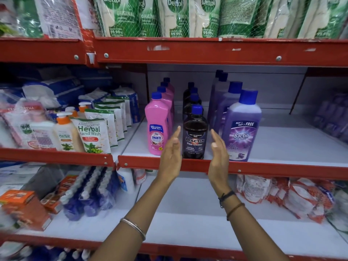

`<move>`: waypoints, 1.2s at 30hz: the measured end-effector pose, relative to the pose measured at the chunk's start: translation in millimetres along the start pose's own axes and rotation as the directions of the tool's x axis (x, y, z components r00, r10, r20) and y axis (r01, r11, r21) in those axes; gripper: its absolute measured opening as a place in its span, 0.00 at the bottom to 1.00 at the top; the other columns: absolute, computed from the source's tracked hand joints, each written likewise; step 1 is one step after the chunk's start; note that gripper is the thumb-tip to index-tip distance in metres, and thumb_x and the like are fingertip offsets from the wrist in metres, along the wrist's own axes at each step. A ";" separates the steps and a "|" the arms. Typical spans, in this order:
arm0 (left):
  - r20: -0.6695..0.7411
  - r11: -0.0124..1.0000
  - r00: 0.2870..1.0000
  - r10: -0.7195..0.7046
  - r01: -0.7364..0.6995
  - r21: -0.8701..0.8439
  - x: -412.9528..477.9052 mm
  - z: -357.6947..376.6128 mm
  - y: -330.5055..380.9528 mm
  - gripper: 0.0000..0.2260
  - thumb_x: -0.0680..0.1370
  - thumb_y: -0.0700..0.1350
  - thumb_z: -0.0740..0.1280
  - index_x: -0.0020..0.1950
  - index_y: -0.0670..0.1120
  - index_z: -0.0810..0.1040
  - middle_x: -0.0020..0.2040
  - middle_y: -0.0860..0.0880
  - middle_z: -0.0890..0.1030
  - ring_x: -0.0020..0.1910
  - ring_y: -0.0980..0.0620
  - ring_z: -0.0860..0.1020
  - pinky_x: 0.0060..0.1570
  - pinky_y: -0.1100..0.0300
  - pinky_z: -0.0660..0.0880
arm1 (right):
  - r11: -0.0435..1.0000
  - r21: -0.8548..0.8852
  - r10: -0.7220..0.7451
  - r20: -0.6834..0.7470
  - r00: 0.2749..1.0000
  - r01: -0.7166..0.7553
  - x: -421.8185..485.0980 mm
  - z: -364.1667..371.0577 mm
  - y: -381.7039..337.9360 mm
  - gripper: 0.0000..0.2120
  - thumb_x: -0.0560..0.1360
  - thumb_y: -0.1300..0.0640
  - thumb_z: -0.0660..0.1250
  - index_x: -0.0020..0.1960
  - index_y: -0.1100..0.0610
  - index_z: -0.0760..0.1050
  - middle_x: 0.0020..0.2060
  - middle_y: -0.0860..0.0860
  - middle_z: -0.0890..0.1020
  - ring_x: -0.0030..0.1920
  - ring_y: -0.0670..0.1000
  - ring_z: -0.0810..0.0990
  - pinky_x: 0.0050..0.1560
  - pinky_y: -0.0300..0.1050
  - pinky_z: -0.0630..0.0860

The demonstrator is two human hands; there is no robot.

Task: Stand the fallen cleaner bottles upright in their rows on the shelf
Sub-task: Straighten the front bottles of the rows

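Observation:
Three rows of blue-capped cleaner bottles stand upright on the white middle shelf [278, 147]. The pink Shakti bottle [157, 127] leads the left row. The black Bactin bottle [194, 135] leads the middle row, and the purple Bactin bottle [242, 129] leads the right row. My left hand [170, 157] is flat and open just left of the black bottle, not touching it. My right hand [218, 157] is open just right of that bottle, palm facing it. No fallen bottle is visible.
Herbal hand wash pouches [90, 134] and pump bottles fill the shelf to the left. Green Dettol refill packs [177, 16] hang over the red shelf rail above. Blue-and-white bottles [88, 193] and orange boxes [24, 208] lie on the lower shelf, with red-and-white packs [282, 193] at right.

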State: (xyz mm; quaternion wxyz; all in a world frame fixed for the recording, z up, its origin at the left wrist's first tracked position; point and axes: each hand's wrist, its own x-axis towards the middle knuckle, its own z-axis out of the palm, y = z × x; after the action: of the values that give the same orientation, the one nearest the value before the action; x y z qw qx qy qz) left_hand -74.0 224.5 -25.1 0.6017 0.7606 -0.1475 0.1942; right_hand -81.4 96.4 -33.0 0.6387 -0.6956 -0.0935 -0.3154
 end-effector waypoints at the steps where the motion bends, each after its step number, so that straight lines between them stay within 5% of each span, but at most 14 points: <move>1: -0.093 0.999 0.996 0.019 -0.022 -0.024 -0.1 -4.6 -1.4 0.36 0.70 0.74 0.42 0.72 0.59 0.61 0.74 0.55 0.65 0.72 0.57 0.63 0.71 0.57 0.60 | 0.997 -0.022 -0.078 -0.038 0.996 0.077 -6.6 4.6 -2.6 0.24 0.76 0.47 0.51 0.69 0.52 0.67 0.68 0.43 0.69 0.69 0.34 0.64 0.71 0.38 0.60; 4: -0.293 0.992 0.956 -0.020 -0.016 -0.121 10.1 -25.6 -6.5 0.32 0.73 0.70 0.43 0.73 0.57 0.61 0.73 0.56 0.63 0.69 0.61 0.64 0.66 0.65 0.62 | 0.980 0.035 -0.196 0.058 0.979 0.194 -20.8 25.9 -6.8 0.24 0.77 0.50 0.50 0.69 0.56 0.68 0.69 0.51 0.72 0.70 0.44 0.67 0.71 0.41 0.63; 6: -0.281 0.981 0.955 -0.096 0.042 -0.191 22.0 -44.4 -10.9 0.29 0.76 0.65 0.42 0.74 0.57 0.58 0.73 0.56 0.61 0.66 0.63 0.64 0.61 0.69 0.64 | 0.992 0.096 -0.104 0.243 0.964 0.083 -22.4 49.1 -11.4 0.24 0.77 0.45 0.50 0.71 0.51 0.64 0.71 0.50 0.69 0.72 0.45 0.66 0.71 0.41 0.63; 10: -0.127 0.980 0.987 -0.101 0.077 -0.184 33.9 -65.2 -11.7 0.31 0.74 0.63 0.41 0.75 0.53 0.56 0.61 0.63 0.66 0.49 0.79 0.71 0.42 0.81 0.69 | 0.984 -0.006 0.163 0.417 0.894 -0.177 -6.9 87.1 -10.1 0.26 0.80 0.45 0.49 0.76 0.50 0.49 0.74 0.44 0.58 0.69 0.37 0.56 0.54 0.13 0.55; 15: 0.000 0.993 0.997 -0.076 0.075 -0.092 36.7 -79.5 -20.9 0.44 0.63 0.77 0.41 0.75 0.59 0.52 0.59 0.71 0.65 0.50 0.80 0.70 0.44 0.81 0.69 | 0.982 0.023 0.166 0.376 0.912 -0.188 12.5 107.3 -0.6 0.23 0.81 0.48 0.48 0.75 0.50 0.56 0.69 0.45 0.66 0.67 0.43 0.67 0.63 0.32 0.65; 21: 0.081 0.997 0.995 -0.063 0.066 -0.035 28.2 -89.6 -28.5 0.32 0.65 0.77 0.41 0.68 0.74 0.49 0.73 0.53 0.65 0.68 0.52 0.69 0.67 0.47 0.70 | 0.984 -0.028 0.176 0.366 0.914 -0.178 11.2 97.5 3.0 0.27 0.76 0.45 0.49 0.74 0.51 0.59 0.66 0.43 0.68 0.67 0.47 0.69 0.68 0.43 0.66; 27: 0.135 0.999 0.991 -0.024 0.020 0.036 13.9 -97.4 -18.6 0.32 0.65 0.76 0.41 0.69 0.72 0.49 0.58 0.64 0.74 0.58 0.62 0.76 0.56 0.64 0.75 | 0.980 -0.023 0.193 0.364 0.911 -0.198 -1.4 90.9 -3.6 0.28 0.76 0.44 0.50 0.74 0.50 0.58 0.64 0.42 0.68 0.64 0.45 0.71 0.64 0.40 0.69; 33: 0.175 0.996 0.984 -0.033 0.018 0.089 13.0 -99.9 -26.7 0.35 0.68 0.75 0.41 0.73 0.66 0.46 0.70 0.49 0.67 0.66 0.52 0.71 0.63 0.50 0.72 | 0.974 -0.093 0.226 0.377 0.898 -0.206 -9.8 88.3 -13.9 0.25 0.77 0.45 0.51 0.74 0.48 0.58 0.62 0.42 0.71 0.63 0.47 0.73 0.65 0.45 0.69; 36: 0.190 0.993 0.980 -0.065 0.045 0.105 11.0 -101.5 -23.1 0.32 0.70 0.74 0.44 0.73 0.67 0.47 0.72 0.47 0.66 0.68 0.52 0.70 0.66 0.44 0.71 | 0.972 -0.105 0.232 0.340 0.911 -0.209 -17.0 84.7 -34.3 0.21 0.79 0.44 0.51 0.70 0.47 0.65 0.57 0.42 0.76 0.61 0.44 0.76 0.59 0.33 0.71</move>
State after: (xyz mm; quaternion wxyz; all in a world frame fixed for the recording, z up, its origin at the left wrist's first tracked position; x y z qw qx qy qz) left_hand -65.7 328.7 -19.4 0.5507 0.8089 -0.1741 0.1101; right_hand -86.0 187.0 -12.9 0.6199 -0.7674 -0.1160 -0.1156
